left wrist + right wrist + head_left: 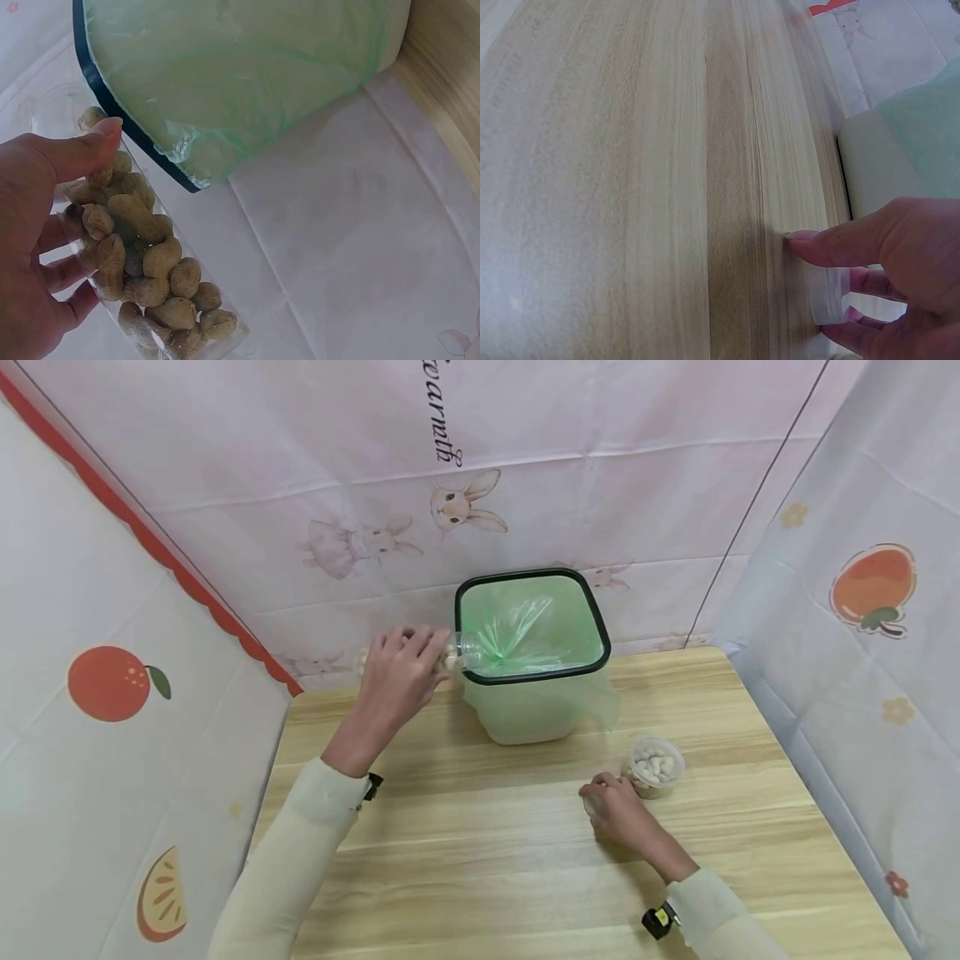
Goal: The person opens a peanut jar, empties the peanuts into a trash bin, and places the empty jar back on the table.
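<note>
My left hand (pixel 397 681) grips a clear plastic jar of peanuts (pixel 468 652), tipped on its side with its mouth at the left rim of a bin (pixel 525 727). In the left wrist view, unshelled peanuts (pixel 161 259) fill much of the jar, and the thumb lies across its upper part. A green bag (pixel 555 618) lines the bin under a black rim (pixel 551 675). Lower right, my right hand (pixel 622 814) holds a clear round lid (pixel 826 296) by its edge, low at the tabletop. Beside that hand stands an uncovered clear jar (pixel 656 766) of pale nut-like pieces.
The wood-grain table (pixel 465 860) reaches back to a printed cloth wall (pixel 255 560), with more cloth on both sides. The bin stands near the back edge, and its bag hangs over the outside at the right.
</note>
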`<move>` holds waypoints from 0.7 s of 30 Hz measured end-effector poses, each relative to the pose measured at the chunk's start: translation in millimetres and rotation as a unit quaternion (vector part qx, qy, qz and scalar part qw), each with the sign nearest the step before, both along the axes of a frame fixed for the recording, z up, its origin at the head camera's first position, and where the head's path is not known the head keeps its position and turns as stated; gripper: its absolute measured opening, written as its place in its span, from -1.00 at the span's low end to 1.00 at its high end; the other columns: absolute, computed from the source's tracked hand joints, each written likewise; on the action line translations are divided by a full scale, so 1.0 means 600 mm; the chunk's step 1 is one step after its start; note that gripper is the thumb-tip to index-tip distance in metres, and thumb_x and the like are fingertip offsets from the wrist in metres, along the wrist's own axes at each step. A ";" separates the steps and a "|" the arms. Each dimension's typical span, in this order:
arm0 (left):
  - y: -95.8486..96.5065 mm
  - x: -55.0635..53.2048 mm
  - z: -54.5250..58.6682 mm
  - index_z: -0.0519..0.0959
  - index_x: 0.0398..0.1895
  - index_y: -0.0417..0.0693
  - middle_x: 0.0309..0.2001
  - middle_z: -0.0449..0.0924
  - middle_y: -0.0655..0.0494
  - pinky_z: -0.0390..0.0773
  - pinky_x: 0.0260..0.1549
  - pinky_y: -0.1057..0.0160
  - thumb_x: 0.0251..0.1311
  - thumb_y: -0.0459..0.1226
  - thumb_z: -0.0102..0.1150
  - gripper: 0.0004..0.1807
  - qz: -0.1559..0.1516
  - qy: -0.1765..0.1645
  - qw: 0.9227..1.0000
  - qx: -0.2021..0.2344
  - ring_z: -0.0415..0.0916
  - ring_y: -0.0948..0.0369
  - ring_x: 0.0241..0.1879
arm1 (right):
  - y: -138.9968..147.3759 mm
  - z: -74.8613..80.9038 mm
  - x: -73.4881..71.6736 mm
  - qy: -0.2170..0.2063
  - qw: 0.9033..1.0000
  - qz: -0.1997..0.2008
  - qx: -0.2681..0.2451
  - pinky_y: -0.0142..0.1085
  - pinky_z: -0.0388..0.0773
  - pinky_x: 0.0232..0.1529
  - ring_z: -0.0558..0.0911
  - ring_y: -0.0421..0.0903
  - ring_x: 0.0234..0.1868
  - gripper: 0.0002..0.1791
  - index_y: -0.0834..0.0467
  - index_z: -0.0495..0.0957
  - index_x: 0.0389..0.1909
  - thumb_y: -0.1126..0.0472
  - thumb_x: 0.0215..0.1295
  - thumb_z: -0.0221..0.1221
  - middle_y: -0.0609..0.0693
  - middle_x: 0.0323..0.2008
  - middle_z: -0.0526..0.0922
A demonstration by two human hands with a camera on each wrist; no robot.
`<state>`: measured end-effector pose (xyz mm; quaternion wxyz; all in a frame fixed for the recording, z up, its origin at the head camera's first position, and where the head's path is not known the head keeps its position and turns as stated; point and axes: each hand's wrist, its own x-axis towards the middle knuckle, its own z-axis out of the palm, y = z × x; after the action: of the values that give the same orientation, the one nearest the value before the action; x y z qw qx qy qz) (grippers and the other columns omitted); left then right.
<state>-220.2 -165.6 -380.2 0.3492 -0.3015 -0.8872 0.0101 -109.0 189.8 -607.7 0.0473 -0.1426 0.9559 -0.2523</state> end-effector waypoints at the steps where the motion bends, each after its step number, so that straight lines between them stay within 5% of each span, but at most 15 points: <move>1: 0.000 -0.001 0.000 0.58 0.21 -0.09 0.02 0.72 -0.06 0.62 -0.23 -0.10 0.07 -0.09 0.59 -0.35 0.001 0.002 1.000 -0.002 0.63 -0.12 -0.02 | 0.000 0.000 0.000 -0.001 1.000 -0.001 0.000 0.03 0.58 -0.06 0.53 0.17 -0.05 -0.58 0.15 0.74 -0.03 0.39 0.02 0.50 0.19 0.01 0.65; 21: 0.004 -0.015 -0.008 0.58 0.21 -0.07 0.00 0.68 -0.10 0.65 -0.24 -0.06 0.08 -0.12 0.59 -0.38 0.014 0.044 0.999 -0.018 0.62 -0.13 -0.01 | 0.001 -0.009 -0.001 -0.001 1.000 -0.005 -0.003 0.04 0.61 -0.05 0.53 0.17 -0.04 -0.57 0.14 0.74 -0.03 0.38 0.01 0.51 0.18 0.02 0.65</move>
<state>-229.0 -163.5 -384.8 0.3820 -0.2940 -0.8751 0.0439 -109.6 190.6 -613.3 0.0463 -0.1378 0.9558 -0.2555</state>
